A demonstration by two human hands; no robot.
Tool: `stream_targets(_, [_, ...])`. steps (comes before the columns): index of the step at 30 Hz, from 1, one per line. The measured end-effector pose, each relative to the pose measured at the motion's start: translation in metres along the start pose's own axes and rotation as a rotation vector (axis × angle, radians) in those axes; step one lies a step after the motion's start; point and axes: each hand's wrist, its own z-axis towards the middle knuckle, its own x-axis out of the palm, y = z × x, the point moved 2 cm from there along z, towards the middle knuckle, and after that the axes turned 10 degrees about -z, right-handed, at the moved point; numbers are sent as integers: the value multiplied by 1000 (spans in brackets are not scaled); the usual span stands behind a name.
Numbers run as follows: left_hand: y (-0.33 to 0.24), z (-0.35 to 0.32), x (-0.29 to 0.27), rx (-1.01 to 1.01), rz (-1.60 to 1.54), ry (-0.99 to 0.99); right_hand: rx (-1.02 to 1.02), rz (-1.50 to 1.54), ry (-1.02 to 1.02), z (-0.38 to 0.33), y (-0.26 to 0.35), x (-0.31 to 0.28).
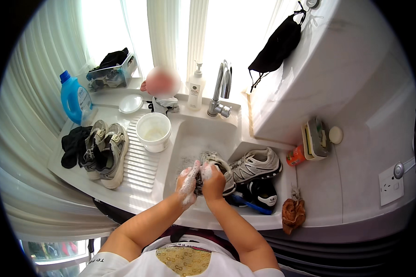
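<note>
At centre frame, over the sink [185, 138], the soapy left hand [188, 181] and right hand [212, 180] are clamped together on a grey sneaker [219, 168]. A second sneaker [256, 164] lies just right; a white bucket [153, 131] stands upper left.

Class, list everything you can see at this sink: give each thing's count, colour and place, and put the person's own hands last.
Sneaker in hands: 1, grey-white, soapy, over the basin.
Sneaker on ledge: 1, grey-white, right of the basin.
Black shoe: 1, black-white, below that sneaker.
Brush: 1, blue, front rim.
Sneaker pair: 2, grey, on the ribbed drainboard.
Black cloth: 1, left of the pair.
Bucket: 1, white, left of the basin.
Detergent jug: 1, blue, far left.
Lid: 1, white, behind the bucket.
Pump bottle: 1, white, beside the tap.
Tap: 1, chrome, behind the basin.
Rag: 1, brown, right front.
Mask: 1, black, hanging upper right.
Left hand: foamy, on the sneaker.
Right hand: gripping the sneaker.
</note>
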Motion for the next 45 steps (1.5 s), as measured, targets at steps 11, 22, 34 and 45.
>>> stream_targets(11, [-3, 4, -18, -72, -72, 55, -229, 177, -2, -21, 14, -1])
stream_targets(22, [-5, 17, -35, -213, -96, 166, -551, 267, 75, -34, 33, -10])
stream_targets(34, [7, 11, -40, -176, -171, 48, -338, 161, 52, -22, 13, -1])
stream_targets(45, [-22, -16, 6, -158, 69, 295, 503, 1145, 48, 24, -16, -24])
